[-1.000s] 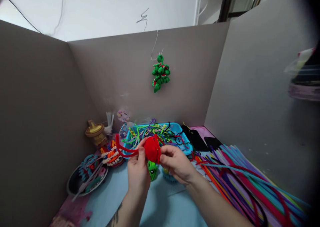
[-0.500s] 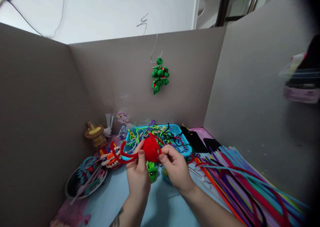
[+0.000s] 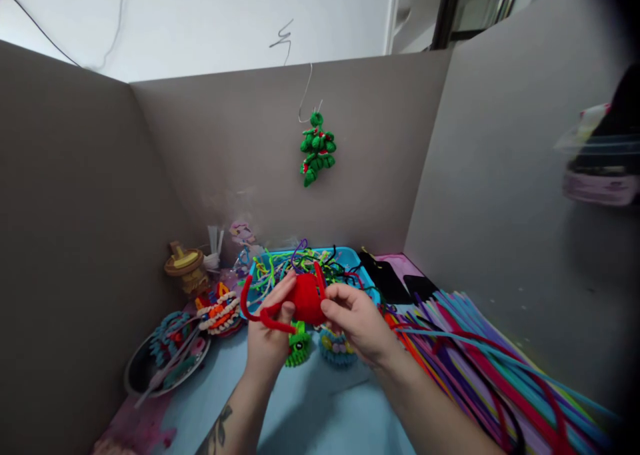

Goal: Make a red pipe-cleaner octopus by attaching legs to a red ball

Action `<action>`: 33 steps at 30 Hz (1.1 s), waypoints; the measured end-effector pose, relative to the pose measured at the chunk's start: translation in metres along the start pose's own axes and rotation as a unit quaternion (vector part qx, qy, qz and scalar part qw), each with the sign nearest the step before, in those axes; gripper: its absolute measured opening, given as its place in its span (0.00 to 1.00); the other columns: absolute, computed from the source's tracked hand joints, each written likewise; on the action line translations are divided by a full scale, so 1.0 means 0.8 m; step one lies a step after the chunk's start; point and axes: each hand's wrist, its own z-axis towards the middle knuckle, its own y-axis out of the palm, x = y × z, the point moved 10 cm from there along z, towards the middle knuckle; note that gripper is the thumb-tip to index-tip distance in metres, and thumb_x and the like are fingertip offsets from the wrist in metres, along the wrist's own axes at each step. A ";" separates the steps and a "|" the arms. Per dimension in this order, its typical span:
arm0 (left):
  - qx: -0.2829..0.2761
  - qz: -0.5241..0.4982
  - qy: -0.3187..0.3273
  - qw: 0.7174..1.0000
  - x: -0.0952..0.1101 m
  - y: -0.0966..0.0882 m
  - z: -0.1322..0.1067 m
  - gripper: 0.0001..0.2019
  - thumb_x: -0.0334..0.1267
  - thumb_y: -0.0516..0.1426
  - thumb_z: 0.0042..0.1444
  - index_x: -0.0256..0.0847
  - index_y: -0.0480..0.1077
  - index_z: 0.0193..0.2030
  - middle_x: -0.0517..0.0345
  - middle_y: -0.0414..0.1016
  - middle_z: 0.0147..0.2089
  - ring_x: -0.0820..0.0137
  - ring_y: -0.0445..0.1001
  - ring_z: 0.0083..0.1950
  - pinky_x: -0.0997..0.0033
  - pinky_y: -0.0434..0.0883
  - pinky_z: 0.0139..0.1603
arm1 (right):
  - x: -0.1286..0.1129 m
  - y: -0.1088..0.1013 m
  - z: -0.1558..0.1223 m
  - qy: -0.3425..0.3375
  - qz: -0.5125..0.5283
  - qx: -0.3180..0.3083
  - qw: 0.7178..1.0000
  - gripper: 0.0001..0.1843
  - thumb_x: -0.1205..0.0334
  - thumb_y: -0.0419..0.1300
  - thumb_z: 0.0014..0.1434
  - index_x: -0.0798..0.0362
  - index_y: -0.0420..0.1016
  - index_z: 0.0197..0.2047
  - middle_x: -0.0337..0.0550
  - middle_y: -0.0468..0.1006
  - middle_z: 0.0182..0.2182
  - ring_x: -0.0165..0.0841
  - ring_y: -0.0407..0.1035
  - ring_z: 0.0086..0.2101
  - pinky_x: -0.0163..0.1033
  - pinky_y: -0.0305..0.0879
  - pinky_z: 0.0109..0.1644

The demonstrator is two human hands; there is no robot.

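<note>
A rounded red fuzzy piece [image 3: 306, 299], which looks wound from pipe cleaners, is held up between my two hands. My left hand [image 3: 270, 331] is closed on its left side, thumb in front and fingers behind. Loose red pipe cleaner ends [image 3: 275, 323] stick out around the left hand. With thumb and forefinger, my right hand [image 3: 356, 318] pinches the right edge, by an upright red strand [image 3: 319, 280]. Below the hands sit a green fuzzy figure with an eye [image 3: 299, 348] and a blue fuzzy piece with yellow and purple bits [image 3: 337, 348].
Behind the hands stands a blue tray [image 3: 350, 258] of pipe cleaner scraps. Long coloured pipe cleaners [image 3: 490, 361] lie to the right. On the left are a metal bowl [image 3: 135, 381] and an orange-and-cream fuzzy piece [image 3: 220, 311]. A green ornament [image 3: 318, 148] hangs at the back panel.
The red piece has turned in my hands, its loose ends shifting and one strand now standing upright on the right. My hands have moved slightly, uncovering more of the blue fuzzy piece.
</note>
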 end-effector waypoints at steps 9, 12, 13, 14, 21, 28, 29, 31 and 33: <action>0.080 -0.142 -0.096 0.982 -0.069 -0.012 0.002 0.17 0.46 0.64 0.47 0.37 0.78 0.41 0.50 0.81 0.40 0.61 0.78 0.44 0.62 0.72 0.49 | 0.001 0.003 0.004 -0.021 -0.048 -0.010 0.999 0.14 0.53 0.66 0.48 0.53 0.69 0.31 0.33 0.68 0.20 0.25 0.61 0.19 0.30 0.53 0.22; 0.059 -0.076 -0.094 0.991 -0.060 -0.017 0.008 0.16 0.44 0.63 0.48 0.37 0.78 0.41 0.50 0.82 0.39 0.60 0.78 0.44 0.62 0.72 0.49 | -0.026 -0.021 0.005 -0.105 -0.063 0.054 0.991 0.11 0.57 0.62 0.53 0.49 0.70 0.39 0.33 0.67 0.24 0.26 0.61 0.22 0.31 0.55 0.24; 0.051 -0.058 -0.095 0.992 -0.056 -0.018 0.010 0.16 0.44 0.64 0.47 0.36 0.78 0.40 0.49 0.82 0.40 0.60 0.78 0.44 0.61 0.72 0.50 | -0.038 -0.029 0.004 -0.142 -0.091 0.076 0.983 0.12 0.60 0.62 0.53 0.48 0.70 0.42 0.34 0.67 0.26 0.27 0.62 0.24 0.32 0.57 0.26; 0.044 -0.048 -0.095 0.993 -0.052 -0.018 0.011 0.16 0.44 0.64 0.46 0.36 0.78 0.40 0.48 0.82 0.40 0.59 0.78 0.44 0.60 0.72 0.50 | -0.049 -0.036 0.002 -0.175 -0.136 0.092 0.971 0.15 0.64 0.62 0.52 0.47 0.71 0.45 0.35 0.67 0.28 0.28 0.63 0.26 0.33 0.59 0.29; -0.013 -0.051 -0.079 0.995 -0.031 -0.012 0.020 0.14 0.46 0.67 0.39 0.38 0.79 0.30 0.46 0.82 0.35 0.54 0.78 0.44 0.54 0.71 0.51 | -0.056 -0.052 0.017 -0.211 -0.485 0.075 0.845 0.09 0.70 0.56 0.52 0.50 0.76 0.30 0.41 0.72 0.30 0.34 0.66 0.31 0.38 0.60 0.36; -0.083 -0.010 -0.082 0.993 -0.034 -0.018 0.029 0.11 0.43 0.65 0.44 0.38 0.79 0.31 0.46 0.82 0.36 0.57 0.79 0.41 0.57 0.72 0.48 | -0.059 -0.099 0.029 -0.180 -0.562 0.145 0.794 0.07 0.70 0.56 0.50 0.53 0.75 0.26 0.44 0.71 0.29 0.36 0.66 0.30 0.40 0.60 0.37; -0.092 0.007 -0.084 0.992 -0.036 -0.019 0.030 0.11 0.43 0.65 0.45 0.38 0.79 0.33 0.46 0.82 0.37 0.57 0.78 0.41 0.58 0.72 0.47 | -0.061 -0.103 0.028 -0.176 -0.553 0.152 0.800 0.06 0.68 0.57 0.50 0.53 0.76 0.26 0.44 0.71 0.28 0.36 0.66 0.29 0.40 0.60 0.36; -0.107 0.045 -0.082 0.990 -0.039 -0.023 0.032 0.11 0.43 0.64 0.47 0.38 0.80 0.35 0.45 0.81 0.38 0.57 0.78 0.42 0.59 0.71 0.47 | -0.060 -0.105 0.026 -0.157 -0.512 0.148 0.831 0.06 0.65 0.58 0.51 0.52 0.76 0.29 0.43 0.72 0.27 0.35 0.66 0.28 0.39 0.60 0.34; -0.118 0.095 -0.074 0.986 -0.041 -0.027 0.035 0.12 0.42 0.63 0.49 0.38 0.80 0.38 0.45 0.81 0.39 0.57 0.78 0.43 0.59 0.71 0.49 | -0.053 -0.101 0.023 -0.129 -0.437 0.124 0.881 0.08 0.61 0.57 0.54 0.51 0.76 0.35 0.42 0.74 0.28 0.34 0.67 0.27 0.38 0.60 0.31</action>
